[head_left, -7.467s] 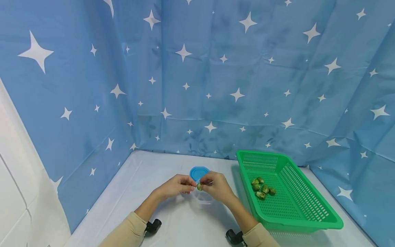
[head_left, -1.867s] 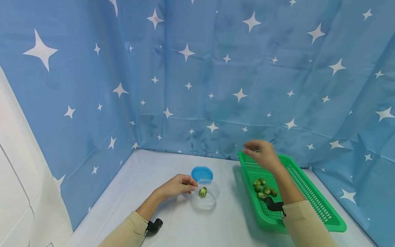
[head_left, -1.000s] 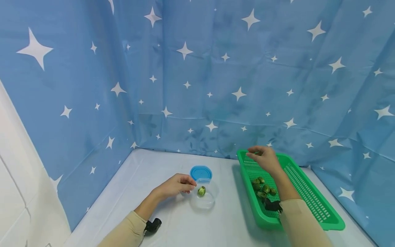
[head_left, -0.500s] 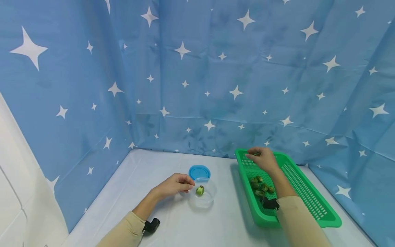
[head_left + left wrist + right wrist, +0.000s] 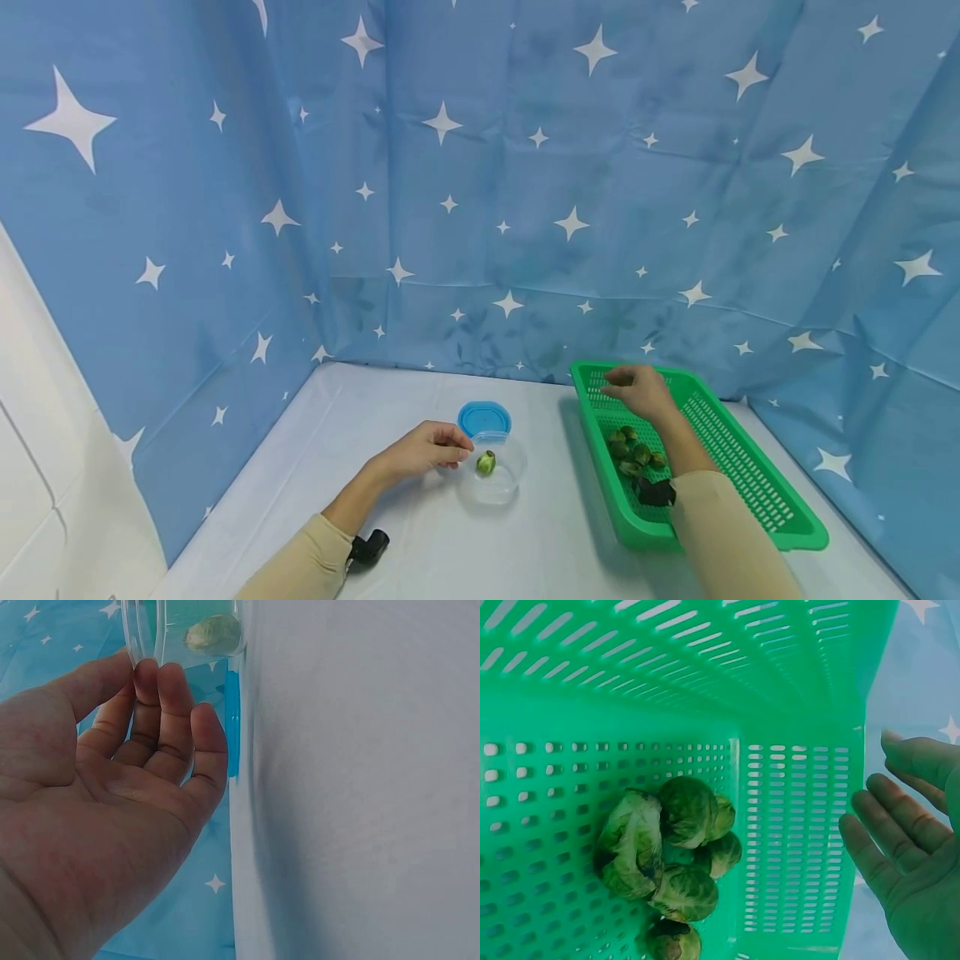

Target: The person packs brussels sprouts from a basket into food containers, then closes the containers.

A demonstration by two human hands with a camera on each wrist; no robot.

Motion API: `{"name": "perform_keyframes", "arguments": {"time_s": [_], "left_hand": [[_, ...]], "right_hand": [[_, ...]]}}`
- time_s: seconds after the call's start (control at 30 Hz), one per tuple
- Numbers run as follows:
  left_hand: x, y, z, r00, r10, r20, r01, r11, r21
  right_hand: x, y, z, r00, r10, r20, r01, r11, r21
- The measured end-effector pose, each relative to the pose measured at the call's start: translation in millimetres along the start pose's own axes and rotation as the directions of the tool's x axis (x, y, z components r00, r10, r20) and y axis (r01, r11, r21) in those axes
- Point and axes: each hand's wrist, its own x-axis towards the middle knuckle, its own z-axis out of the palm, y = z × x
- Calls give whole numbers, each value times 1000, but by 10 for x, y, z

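My left hand (image 5: 427, 446) pinches the near-left rim of a small clear plastic container (image 5: 498, 493) between thumb and fingertips. Inside the container lies one green Brussels sprout (image 5: 486, 462), also visible through the wall in the left wrist view as a pale sprout (image 5: 214, 634). Over the far part of a green basket (image 5: 637, 533) hovers my right hand (image 5: 641, 392), its fingers loosely bent and holding nothing. Several Brussels sprouts (image 5: 684, 892) sit together on the basket floor, below and apart from that hand; in the head view the wrist camera partly covers them.
A blue round lid (image 5: 484, 418) lies on the white table (image 5: 442, 550) just behind the container. The basket has high slotted walls and stands at the right. A blue curtain (image 5: 480, 208) with white stars hangs behind the table.
Earlier, the right hand held a sprout over the container; now that sprout rests in it. The right hand moved right to the basket and has lately sunk slightly. The left hand stays put.
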Motion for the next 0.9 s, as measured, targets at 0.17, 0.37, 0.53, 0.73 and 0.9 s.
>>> {"name": "perform_keyframes", "arguments": {"time_s": [0.17,0.37,0.53,0.73,0.9], "left_hand": [[6,-13,-5,1000,1,0,-1,1000,-3],[12,-24,-7,1000,1,-1,-1,1000,-1],[12,-19,-9,1000,4,4,-4,1000,-1],[19,-10,-8,1000,8,11,-8,1000,-4],[28,-28,-20,1000,12,4,-12,1000,-3]], "right_hand": [[-29,12,-4,1000,19,14,-19,1000,-16],[-22,82,-4,999,11,37,-9,998,-64],[-4,173,-22,998,18,57,-15,999,-48],[-13,292,-61,992,62,109,-57,997,-47],[-9,357,-88,983,81,165,-72,996,-60]]}}
